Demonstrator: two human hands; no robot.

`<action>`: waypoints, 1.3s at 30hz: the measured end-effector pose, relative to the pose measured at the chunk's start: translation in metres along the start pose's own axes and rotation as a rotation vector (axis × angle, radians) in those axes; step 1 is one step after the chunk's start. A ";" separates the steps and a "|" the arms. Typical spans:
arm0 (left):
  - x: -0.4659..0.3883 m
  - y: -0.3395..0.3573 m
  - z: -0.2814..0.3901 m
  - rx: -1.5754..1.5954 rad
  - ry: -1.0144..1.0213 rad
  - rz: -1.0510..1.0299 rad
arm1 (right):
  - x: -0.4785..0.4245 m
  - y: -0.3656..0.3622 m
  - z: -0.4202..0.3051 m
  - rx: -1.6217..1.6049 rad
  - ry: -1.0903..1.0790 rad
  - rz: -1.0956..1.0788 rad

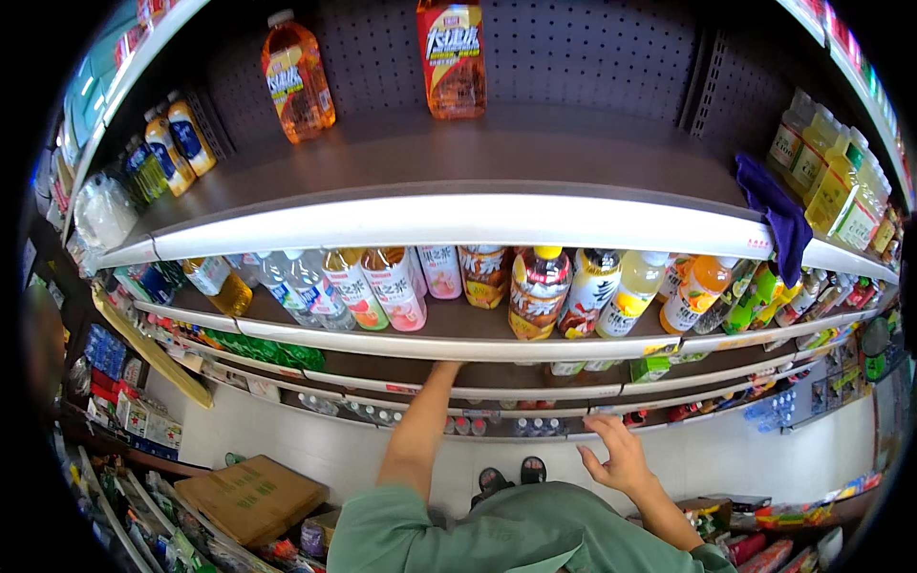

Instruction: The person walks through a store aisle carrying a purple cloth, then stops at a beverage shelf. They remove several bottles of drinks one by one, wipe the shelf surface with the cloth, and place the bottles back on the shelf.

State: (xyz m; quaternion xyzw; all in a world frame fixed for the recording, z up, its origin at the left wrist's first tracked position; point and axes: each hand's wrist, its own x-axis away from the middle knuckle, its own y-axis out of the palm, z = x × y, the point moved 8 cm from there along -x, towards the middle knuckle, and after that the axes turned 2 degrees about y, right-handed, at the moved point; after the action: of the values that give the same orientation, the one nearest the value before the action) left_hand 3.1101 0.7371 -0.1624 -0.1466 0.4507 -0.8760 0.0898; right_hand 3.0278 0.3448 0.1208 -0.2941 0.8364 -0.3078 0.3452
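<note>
Before me is a store shelf unit stocked with drinks. My left forearm reaches in beneath the shelf of bottles; the hand itself is hidden behind that shelf's white front edge. My right hand hangs in front of the lower shelves, empty, with its fingers apart. Above the left arm stand peach-labelled tea bottles, a brown-labelled tea bottle with a yellow cap and an orange drink bottle. Two large amber bottles stand apart on the upper shelf.
A purple cloth drapes over the upper shelf's edge at right. Left of it, far across, sits a clear plastic bag. A cardboard box lies behind me at left. Green packs and bottled water fill parts of lower shelves.
</note>
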 end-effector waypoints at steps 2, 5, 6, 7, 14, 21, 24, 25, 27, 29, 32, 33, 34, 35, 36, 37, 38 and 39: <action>0.043 -0.020 0.056 0.018 -0.015 -0.084 | 0.007 -0.009 0.015 0.026 0.019 -0.002; 0.179 -0.083 0.182 0.145 0.503 -0.482 | 0.020 -0.013 0.045 0.003 0.022 0.032; 0.234 -0.135 0.253 0.338 0.619 -0.853 | 0.027 -0.007 0.063 -0.009 0.063 0.019; 0.261 -0.192 0.293 0.383 0.719 -0.849 | 0.028 -0.006 0.074 -0.032 0.095 -0.001; 0.174 -0.505 0.413 -0.369 0.428 1.165 | -0.007 0.018 0.063 -0.033 -0.085 -0.222; 0.039 -0.561 0.387 -0.291 -0.067 0.967 | 0.031 0.052 0.097 -0.169 0.015 -0.256; 0.048 -0.564 0.375 -0.077 0.069 0.967 | 0.049 0.066 0.115 -0.206 0.078 -0.280; 0.053 -0.565 0.372 -0.028 0.132 0.947 | 0.053 0.071 0.120 -0.212 0.088 -0.290; 0.082 -0.545 0.381 0.059 0.460 0.984 | 0.056 0.075 0.127 -0.202 0.097 -0.310; 0.140 -0.517 0.405 -0.014 0.585 1.087 | 0.048 0.071 0.131 -0.169 0.096 -0.342; 0.243 -0.479 0.428 -0.131 0.760 1.279 | 0.030 0.060 0.131 -0.183 0.053 -0.323; 0.266 -0.469 0.409 0.003 0.713 1.263 | 0.026 0.059 0.134 -0.201 0.042 -0.318; 0.294 -0.456 0.389 0.014 0.636 1.289 | 0.025 0.063 0.142 -0.197 0.057 -0.322; 0.324 -0.435 0.378 0.136 0.674 1.329 | 0.025 0.069 0.149 -0.194 0.067 -0.332; 0.348 -0.415 0.369 0.163 0.686 1.304 | 0.024 0.073 0.150 -0.177 0.038 -0.329; 0.361 -0.390 0.359 0.197 0.703 1.222 | 0.022 0.078 0.152 -0.197 0.061 -0.367; 0.395 -0.364 0.363 0.203 0.697 1.134 | 0.023 0.085 0.141 -0.240 0.030 -0.437; 0.399 -0.339 0.357 0.254 0.701 0.985 | 0.022 0.091 0.140 -0.255 0.038 -0.471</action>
State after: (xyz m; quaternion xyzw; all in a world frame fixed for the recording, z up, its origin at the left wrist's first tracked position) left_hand 2.8462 0.5451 0.3812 0.3870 0.3604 -0.7745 0.3471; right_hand 3.0954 0.3437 -0.0337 -0.5159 0.7834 -0.2771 0.2083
